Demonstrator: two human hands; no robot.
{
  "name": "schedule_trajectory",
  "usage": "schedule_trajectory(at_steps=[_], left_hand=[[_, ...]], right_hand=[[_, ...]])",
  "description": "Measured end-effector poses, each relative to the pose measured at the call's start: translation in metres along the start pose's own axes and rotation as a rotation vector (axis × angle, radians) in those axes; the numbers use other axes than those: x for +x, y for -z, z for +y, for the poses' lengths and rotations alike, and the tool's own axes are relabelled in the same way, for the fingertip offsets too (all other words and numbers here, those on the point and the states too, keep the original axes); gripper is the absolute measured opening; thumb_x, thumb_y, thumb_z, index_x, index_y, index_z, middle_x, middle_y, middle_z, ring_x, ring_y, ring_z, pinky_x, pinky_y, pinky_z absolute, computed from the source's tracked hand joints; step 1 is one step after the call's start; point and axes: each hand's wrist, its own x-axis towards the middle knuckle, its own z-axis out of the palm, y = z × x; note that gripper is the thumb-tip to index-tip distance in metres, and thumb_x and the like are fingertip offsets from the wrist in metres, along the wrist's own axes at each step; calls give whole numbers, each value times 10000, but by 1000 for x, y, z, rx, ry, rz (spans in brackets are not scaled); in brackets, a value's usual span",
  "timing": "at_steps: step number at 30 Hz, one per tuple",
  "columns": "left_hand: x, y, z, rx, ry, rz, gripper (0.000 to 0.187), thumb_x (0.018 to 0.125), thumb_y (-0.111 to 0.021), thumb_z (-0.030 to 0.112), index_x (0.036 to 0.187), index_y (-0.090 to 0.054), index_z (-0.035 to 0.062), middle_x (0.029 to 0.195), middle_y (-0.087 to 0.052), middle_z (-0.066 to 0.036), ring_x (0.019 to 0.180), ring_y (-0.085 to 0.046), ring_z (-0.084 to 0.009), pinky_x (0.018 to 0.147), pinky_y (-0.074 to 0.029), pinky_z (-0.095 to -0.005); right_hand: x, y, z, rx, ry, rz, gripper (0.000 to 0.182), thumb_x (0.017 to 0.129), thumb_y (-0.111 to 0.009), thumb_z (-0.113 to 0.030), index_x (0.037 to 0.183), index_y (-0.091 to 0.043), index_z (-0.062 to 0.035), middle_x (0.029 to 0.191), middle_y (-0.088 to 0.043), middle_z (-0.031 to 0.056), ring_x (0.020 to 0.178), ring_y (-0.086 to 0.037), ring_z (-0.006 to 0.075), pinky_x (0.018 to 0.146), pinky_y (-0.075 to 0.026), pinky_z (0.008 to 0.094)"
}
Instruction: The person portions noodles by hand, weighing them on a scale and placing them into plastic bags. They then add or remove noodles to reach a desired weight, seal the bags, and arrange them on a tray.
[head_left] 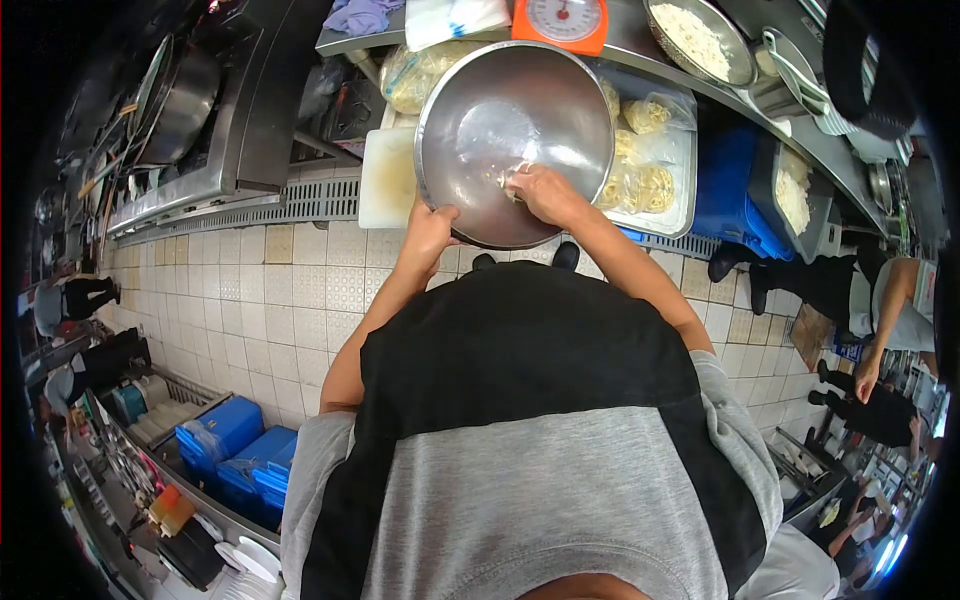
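Beneath me spreads a pale tiled floor (308,320), with a steel counter (627,38) running along the far side. In front of me is a wide metal bowl (470,130), its mouth facing up; it overlaps a white tray (691,190) and a white board (385,170), though I can't tell what bears its weight. Beyond its far rim stands an orange scale (565,20); to its right, bagged noodles (655,188) lie in the tray.

My left hand (430,238) clasps the bowl's near-left rim, thumb over the edge, other fingers partly hidden. My right hand (545,192) is down inside the bowl, fingers curled and bunched; I can't tell whether they grip anything. At their tips are a few small pale bits (510,188).

To work well here, I'd keep the rim grip firm so the bowl can't spin, and press my fingertips lightly along its curve.
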Motion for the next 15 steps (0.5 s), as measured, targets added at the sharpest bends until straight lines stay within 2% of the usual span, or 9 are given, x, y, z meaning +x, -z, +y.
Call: schedule_trajectory(at_steps=[2,4,6,8,10,12,15], left_hand=[[1,-1,5,31,12,3,455,798,-504,62,1238,-411,-1,1071,-558,-146,849,-604,-224,607,-546,-327],[4,-3,3,61,25,2,456,799,-502,58,1241,-407,-3,1070,-558,-149,844,-606,-227,610,-550,-333],[8,-3,0,38,3,-32,455,805,-499,57,1244,-401,-6,1073,-556,-151,836,-609,-233,605,-553,-339],[7,-6,1,15,-8,-47,449,806,-498,55,1240,-401,-8,1075,-554,-152,841,-611,-238,602,-555,-341],[9,-10,1,-11,-15,-72,443,807,-498,53,1236,-402,-9,1077,-552,-152,845,-613,-244,600,-557,-344],[13,-7,1,37,-20,-67,499,778,-465,17,1266,-363,-10,1068,-547,-179,805,-623,-261,551,-563,-356],[9,-9,2,6,-54,-51,491,786,-453,11,1267,-353,-8,1050,-554,-177,780,-624,-258,544,-560,-348]], right_hand=[[-4,0,9,14,78,-85,213,872,-487,-101,1000,-657,-86,1026,-618,148,953,-583,356,849,-466,407],[0,13,10,26,38,-63,195,861,-530,-118,1007,-656,-94,1028,-621,133,943,-587,350,845,-469,404],[0,27,2,68,25,104,171,829,-570,-193,915,-671,-85,996,-628,128,929,-597,324,808,-481,419],[0,27,-8,57,11,144,155,791,-604,-185,893,-660,-82,949,-626,134,918,-599,318,796,-485,415],[-2,24,-10,-41,95,-28,139,772,-609,-171,862,-643,-72,915,-612,145,910,-599,310,797,-486,413],[-7,19,-3,-58,114,10,124,766,-602,-156,838,-634,-60,905,-602,143,902,-599,305,795,-489,411],[-13,24,5,-180,17,-30,123,772,-587,-147,836,-630,-52,922,-602,137,891,-599,308,785,-490,410]])
